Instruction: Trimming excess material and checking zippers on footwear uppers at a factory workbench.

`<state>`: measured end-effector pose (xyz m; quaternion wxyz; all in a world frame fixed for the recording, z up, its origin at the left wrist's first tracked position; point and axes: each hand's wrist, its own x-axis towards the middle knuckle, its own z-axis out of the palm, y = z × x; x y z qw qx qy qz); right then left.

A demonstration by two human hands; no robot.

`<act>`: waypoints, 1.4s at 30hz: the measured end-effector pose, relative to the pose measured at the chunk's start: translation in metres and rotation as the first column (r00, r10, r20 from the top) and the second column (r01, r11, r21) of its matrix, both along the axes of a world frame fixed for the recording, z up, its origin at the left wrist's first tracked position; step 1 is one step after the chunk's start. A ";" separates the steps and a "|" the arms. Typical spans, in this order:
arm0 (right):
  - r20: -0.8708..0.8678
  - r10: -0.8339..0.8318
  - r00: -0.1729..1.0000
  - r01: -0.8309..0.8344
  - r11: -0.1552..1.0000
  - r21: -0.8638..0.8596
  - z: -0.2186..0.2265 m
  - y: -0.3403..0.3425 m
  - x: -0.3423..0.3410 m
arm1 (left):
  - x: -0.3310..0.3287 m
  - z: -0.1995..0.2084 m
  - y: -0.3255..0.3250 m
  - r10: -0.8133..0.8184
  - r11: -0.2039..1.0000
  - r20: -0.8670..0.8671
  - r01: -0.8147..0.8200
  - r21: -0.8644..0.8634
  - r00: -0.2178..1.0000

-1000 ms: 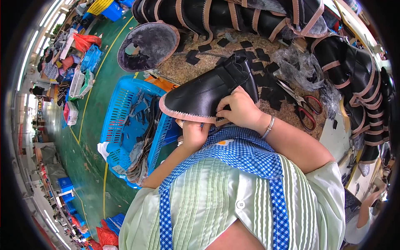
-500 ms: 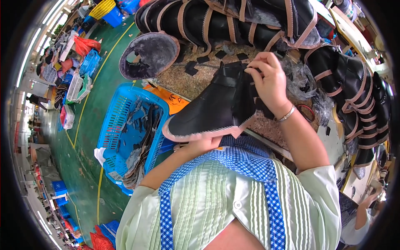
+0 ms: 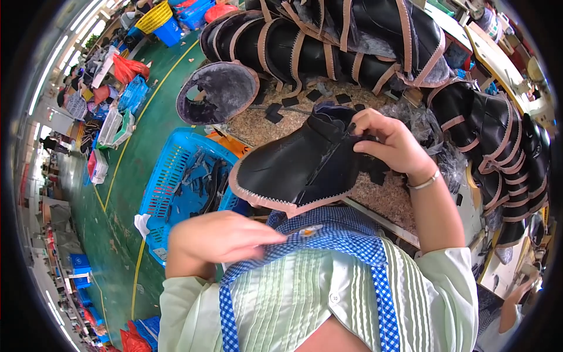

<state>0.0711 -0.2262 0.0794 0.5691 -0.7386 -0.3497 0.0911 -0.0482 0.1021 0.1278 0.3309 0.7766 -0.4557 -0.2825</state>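
A black ankle boot (image 3: 293, 167) with a pink, zigzag-edged rim along its bottom is in front of me, its toe to the left and its dark opening toward the back. My right hand (image 3: 393, 144) pinches the boot's upper edge between thumb and fingers. To the left of the apron, my left hand (image 3: 226, 236) is off the boot, below its toe. Its fingers are stretched out and somewhat blurred, with nothing seen in them. Beneath the boot lies a speckled brown work surface (image 3: 390, 199).
A blue plastic basket (image 3: 153, 196) holding dark scraps stands at the left. Nested black boots (image 3: 305, 56) lie across the back; more boots (image 3: 498, 126) sit at the right. A fleece-lined boot shaft (image 3: 220, 91) juts out at the back left. Black patches and crumpled plastic (image 3: 422, 117) lie about.
My left hand has come out from under the boot and moved left. The boot has tilted and dropped slightly, with my right hand lower and still on its top edge.
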 end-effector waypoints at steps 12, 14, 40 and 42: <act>0.216 0.045 0.975 -0.040 0.999 -0.025 0.044 0.005 -0.032 | 0.089 0.014 -0.076 0.237 0.931 0.318 -0.122 -0.343 0.918; 0.249 0.028 0.968 -0.021 0.999 -0.031 0.047 0.001 -0.036 | 0.087 0.012 -0.080 0.241 0.923 0.260 -0.139 -0.358 0.935; 0.250 -0.174 0.952 0.182 0.983 -0.006 0.049 0.009 -0.061 | 0.082 0.014 -0.080 0.279 0.898 -0.080 -0.290 -0.330 0.957; 0.402 -0.111 0.909 0.141 0.989 -0.043 0.050 0.007 -0.059 | 0.082 0.015 -0.079 0.277 0.896 -0.082 -0.289 -0.338 0.957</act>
